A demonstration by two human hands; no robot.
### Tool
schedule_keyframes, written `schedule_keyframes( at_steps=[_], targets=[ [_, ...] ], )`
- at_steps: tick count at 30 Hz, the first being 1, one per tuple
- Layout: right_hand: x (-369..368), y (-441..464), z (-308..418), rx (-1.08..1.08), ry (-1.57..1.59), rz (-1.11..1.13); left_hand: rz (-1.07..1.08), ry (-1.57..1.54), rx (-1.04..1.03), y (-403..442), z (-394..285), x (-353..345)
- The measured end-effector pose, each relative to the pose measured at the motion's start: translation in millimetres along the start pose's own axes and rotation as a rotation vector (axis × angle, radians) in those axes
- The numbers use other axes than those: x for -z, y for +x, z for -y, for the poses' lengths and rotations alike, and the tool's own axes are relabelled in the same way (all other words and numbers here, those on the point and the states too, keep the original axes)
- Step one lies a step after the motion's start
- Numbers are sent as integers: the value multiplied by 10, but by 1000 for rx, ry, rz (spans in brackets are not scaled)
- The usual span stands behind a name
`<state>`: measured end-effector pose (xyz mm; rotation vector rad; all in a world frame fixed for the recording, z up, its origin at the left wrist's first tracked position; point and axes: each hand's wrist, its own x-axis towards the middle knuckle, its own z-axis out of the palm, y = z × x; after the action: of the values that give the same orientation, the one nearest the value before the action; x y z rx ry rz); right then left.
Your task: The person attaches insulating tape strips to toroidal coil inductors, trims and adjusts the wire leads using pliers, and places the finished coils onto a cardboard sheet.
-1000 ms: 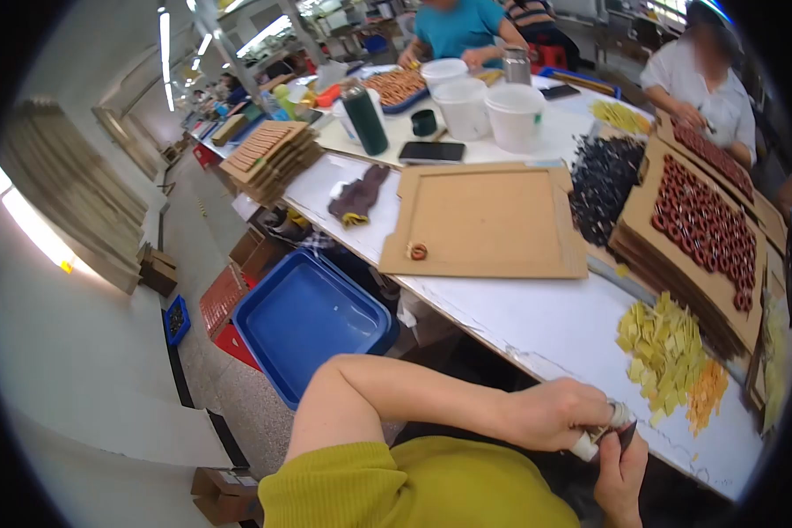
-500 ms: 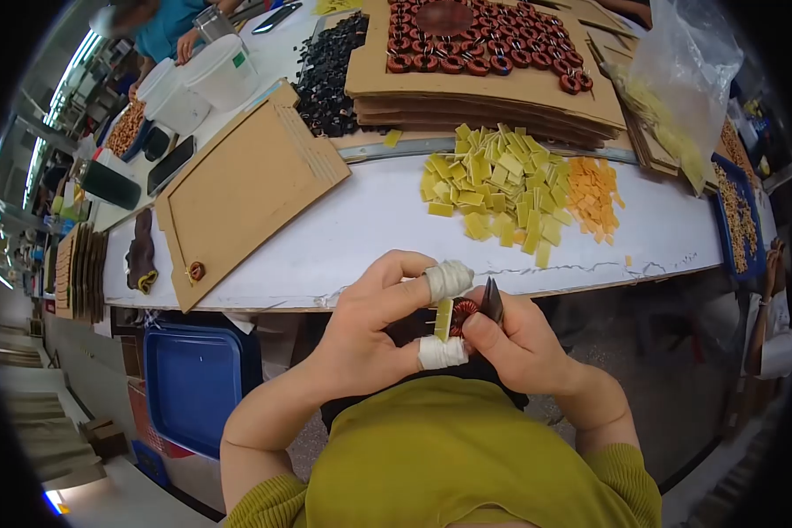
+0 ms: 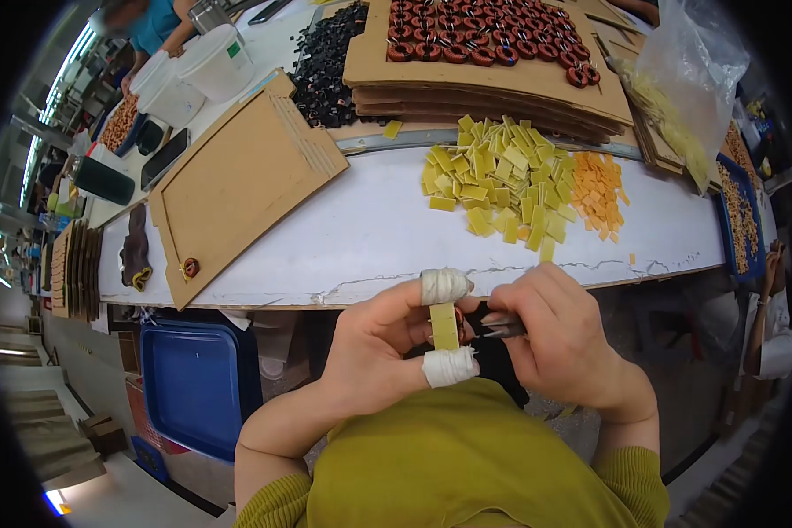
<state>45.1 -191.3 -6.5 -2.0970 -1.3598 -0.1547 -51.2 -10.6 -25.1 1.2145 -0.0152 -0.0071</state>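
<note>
My left hand (image 3: 380, 339) is closed in a pinch, with white tape wrapped around its thumb and forefinger. Between those taped fingertips stands a small yellow board (image 3: 444, 329). A red wire-wound coil (image 3: 461, 326) shows just behind the board's right side, mostly covered by the fingers. My right hand (image 3: 559, 339) is wrapped around dark pointed pliers (image 3: 503, 326), their handles hidden in the palm. The pliers' tips point left, close to the coil; whether they touch it I cannot tell.
Across the white table lie a heap of yellow boards (image 3: 502, 180) and orange pieces (image 3: 599, 195). Behind them, stacked cardboard (image 3: 484, 92) carries rows of red coils (image 3: 475, 40). A cardboard tray (image 3: 242, 189) lies left, above a blue bin (image 3: 194, 378). Another person (image 3: 154, 26) is at the far left.
My right hand has moved right and turned, so the pliers now point left instead of up. The yellow board now faces me more broadly in my left hand.
</note>
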Motion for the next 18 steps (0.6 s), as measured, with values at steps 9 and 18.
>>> schedule_keyframes(
  at_steps=[9,18],
  targets=[
    [22,100,5,113,-249,80,-52,330,13,11,-84,-59],
    [134,143,54,112,-328,3,-26,483,-168,44,-47,-23]
  ],
)
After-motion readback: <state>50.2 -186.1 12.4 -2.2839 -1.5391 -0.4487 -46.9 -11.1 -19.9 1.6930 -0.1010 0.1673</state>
